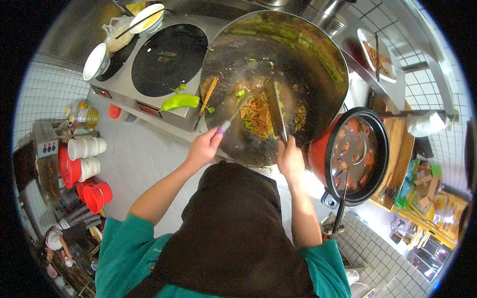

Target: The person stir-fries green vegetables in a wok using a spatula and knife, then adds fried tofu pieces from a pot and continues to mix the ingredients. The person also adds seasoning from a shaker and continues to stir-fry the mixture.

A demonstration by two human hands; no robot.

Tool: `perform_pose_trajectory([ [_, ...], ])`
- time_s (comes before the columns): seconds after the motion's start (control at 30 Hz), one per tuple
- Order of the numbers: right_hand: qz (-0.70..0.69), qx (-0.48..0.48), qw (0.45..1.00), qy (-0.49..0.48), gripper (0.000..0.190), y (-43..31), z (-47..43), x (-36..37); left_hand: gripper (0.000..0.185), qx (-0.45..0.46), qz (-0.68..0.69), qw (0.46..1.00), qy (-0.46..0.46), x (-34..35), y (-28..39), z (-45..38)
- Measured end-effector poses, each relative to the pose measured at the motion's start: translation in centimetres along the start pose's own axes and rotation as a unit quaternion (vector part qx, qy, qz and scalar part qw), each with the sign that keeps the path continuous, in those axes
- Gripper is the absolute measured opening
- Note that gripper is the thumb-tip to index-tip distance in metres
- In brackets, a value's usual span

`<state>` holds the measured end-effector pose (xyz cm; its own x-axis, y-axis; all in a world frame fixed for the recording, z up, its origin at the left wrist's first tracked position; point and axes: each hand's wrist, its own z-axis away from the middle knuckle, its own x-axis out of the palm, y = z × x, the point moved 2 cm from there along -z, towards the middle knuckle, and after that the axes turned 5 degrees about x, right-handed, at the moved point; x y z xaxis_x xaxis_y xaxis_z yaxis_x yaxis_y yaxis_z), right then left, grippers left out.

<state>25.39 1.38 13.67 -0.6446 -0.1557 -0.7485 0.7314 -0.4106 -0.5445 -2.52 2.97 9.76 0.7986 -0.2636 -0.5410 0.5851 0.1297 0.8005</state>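
Note:
My right hand [291,159] grips the dark handle of a cleaver [274,106], its blade lying along the right side of a heap of chopped brown food with green pepper bits [257,116]. In my left hand [204,148] is a slim metal utensil [235,114] with a purple and pale handle; its far end touches the heap's upper left, and its exact kind cannot be made out. The heap lies on a dark round chopping surface [238,143] with a high, shiny curved wall [316,48] behind it, streaked with green. Smaller scraps [299,116] lie right of the blade.
At right stands a red pot [324,149] of brown liquid, eggs and a ladle [341,212]. Left, a cooktop [169,59] bears a green pepper [180,102] and bowls [97,61]. A plate of food [389,76] sits upper right. Another person [61,240] is far lower left.

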Motion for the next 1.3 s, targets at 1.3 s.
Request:
perform_pose_trajectory([
  [1.3, -0.030, -0.059, 0.998, 0.007, 0.035, 2.7, -0.2, 2.8, 0.035, -0.086, 0.135, 0.987, 0.021, 4.3, -1.7, 0.5],
])
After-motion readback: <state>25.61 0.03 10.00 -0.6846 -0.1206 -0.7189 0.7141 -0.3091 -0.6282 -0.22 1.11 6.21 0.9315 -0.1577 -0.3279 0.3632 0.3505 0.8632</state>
